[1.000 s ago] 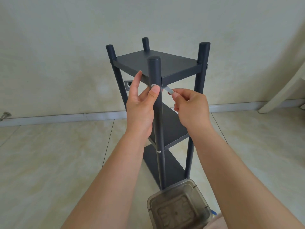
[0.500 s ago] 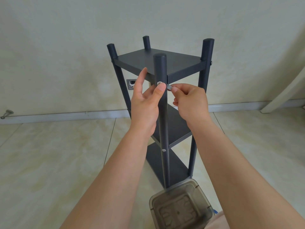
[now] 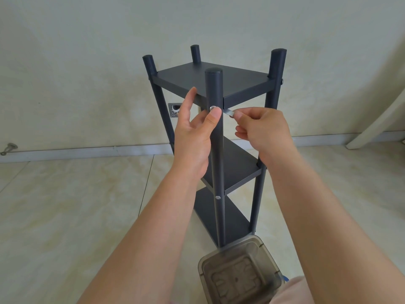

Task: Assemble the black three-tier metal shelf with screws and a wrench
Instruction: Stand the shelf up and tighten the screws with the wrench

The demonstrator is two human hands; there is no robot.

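Observation:
The black three-tier shelf (image 3: 230,82) stands upright on the floor in front of me, four round posts rising above its top tier. A silver screw (image 3: 212,107) sits in the near post just under the top tier. My left hand (image 3: 192,132) is beside that post, thumb tip pressing at the screw head, the other fingers straight behind the post. My right hand (image 3: 260,130) pinches a flat silver wrench (image 3: 228,113) whose far end reaches the screw. Another screw (image 3: 217,197) shows lower on the same post at the middle tier.
A translucent grey plastic box (image 3: 238,275) stands on the floor at the foot of the near post. A wall with a socket plate (image 3: 174,109) and a white skirting board is behind the shelf. A pale slanted board (image 3: 377,121) leans at the right.
The view has shifted slightly, so the shelf sits a bit further right. My right hand has swung the wrench handle a little outward; my left thumb stays on the screw.

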